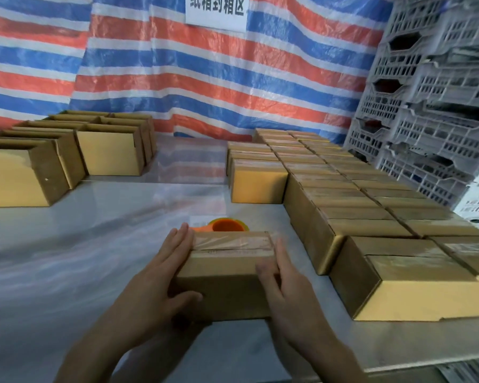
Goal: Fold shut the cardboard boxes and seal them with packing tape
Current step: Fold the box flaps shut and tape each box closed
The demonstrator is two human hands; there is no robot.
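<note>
Taped box [224, 275] sits square in front on the bench [67, 244], long axis running left to right. Left hand [155, 280] and right hand [285, 288] press flat on its two ends, fingers straight, equally near. Sealed boxes [357, 205] wait close on the right

Brown box [227, 275] front-centre, flaps shut, clear tape [233, 242] over seam; orange tape dispenser [228, 225] just behind.

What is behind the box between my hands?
An orange tape dispenser sits right behind the box. Only its top shows; the box hides the rest.
</note>
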